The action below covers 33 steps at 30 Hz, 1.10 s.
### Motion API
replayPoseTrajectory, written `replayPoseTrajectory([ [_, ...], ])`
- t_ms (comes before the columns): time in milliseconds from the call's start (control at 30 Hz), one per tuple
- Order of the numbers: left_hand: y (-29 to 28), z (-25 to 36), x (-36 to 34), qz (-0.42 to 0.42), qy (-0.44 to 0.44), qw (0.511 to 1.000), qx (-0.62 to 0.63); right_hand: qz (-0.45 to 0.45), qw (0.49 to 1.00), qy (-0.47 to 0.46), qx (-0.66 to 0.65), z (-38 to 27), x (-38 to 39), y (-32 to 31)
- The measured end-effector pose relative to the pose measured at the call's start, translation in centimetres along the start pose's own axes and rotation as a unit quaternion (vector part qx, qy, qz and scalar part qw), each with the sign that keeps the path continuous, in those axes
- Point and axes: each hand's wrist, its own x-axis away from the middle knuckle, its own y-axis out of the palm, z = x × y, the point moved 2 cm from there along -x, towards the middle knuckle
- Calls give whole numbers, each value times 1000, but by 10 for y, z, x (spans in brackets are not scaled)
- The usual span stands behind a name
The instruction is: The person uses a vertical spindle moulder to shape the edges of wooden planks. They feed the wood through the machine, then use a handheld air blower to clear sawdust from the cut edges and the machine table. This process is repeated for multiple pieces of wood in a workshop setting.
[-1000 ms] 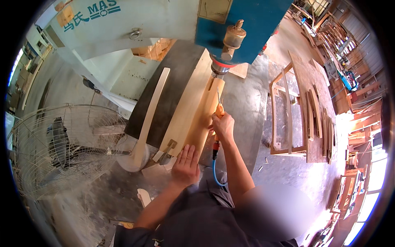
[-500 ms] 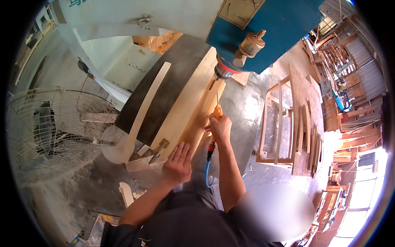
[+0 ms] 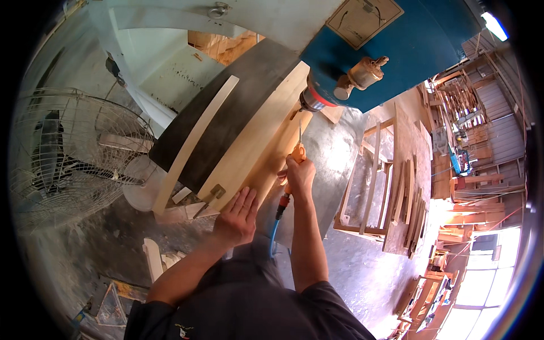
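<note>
My left hand (image 3: 237, 220) lies flat with fingers stretched on the near end of a pale wooden workpiece (image 3: 276, 154). In my right hand (image 3: 301, 174) is an orange air blow gun (image 3: 298, 152), fingers wrapped round its body. Its thin metal nozzle points away from me, toward the workpiece's far end, where a dark slot shows. A blue hose (image 3: 273, 238) hangs from the gun's lower end. Just beyond the nozzle tip sits the machine's spindle chuck (image 3: 310, 101) with a red ring. A wooden fence board (image 3: 255, 130) runs along the workpiece's left side.
A curved wooden strip (image 3: 195, 141) lies on the dark machine table, left of the fence board. A wire-caged fan (image 3: 73, 164) stands at left. The blue machine housing (image 3: 419, 45) overhangs the far side. At right, a wooden bench (image 3: 413, 147) carries several sticks.
The whole view has shifted and tilted slightly. Both hands keep nearly the same places against the workpiece, and the blow gun stays in my right hand.
</note>
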Motion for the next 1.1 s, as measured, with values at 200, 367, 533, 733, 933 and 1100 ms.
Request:
replayPoseTrajectory([
  [200,6,-2,-1,-19,-7,1000,5,12,1000,-11,-8,2,4,2],
  [367,13,-4,-3,-20,-9,1000,-4,13,1000,-22,-5,3,3,4],
  [533,14,-3,-7,-29,-8,999,-19,7,1000,-24,3,-1,6,3],
  [733,17,-3,-13,-19,-12,1000,-21,8,1000,-21,15,-3,6,4],
  [933,20,-4,-18,-12,-16,1000,-13,15,998,-23,54,0,-4,2],
  [1100,21,-5,-22,-11,-15,1000,-16,26,997,-23,64,-1,-8,3],
])
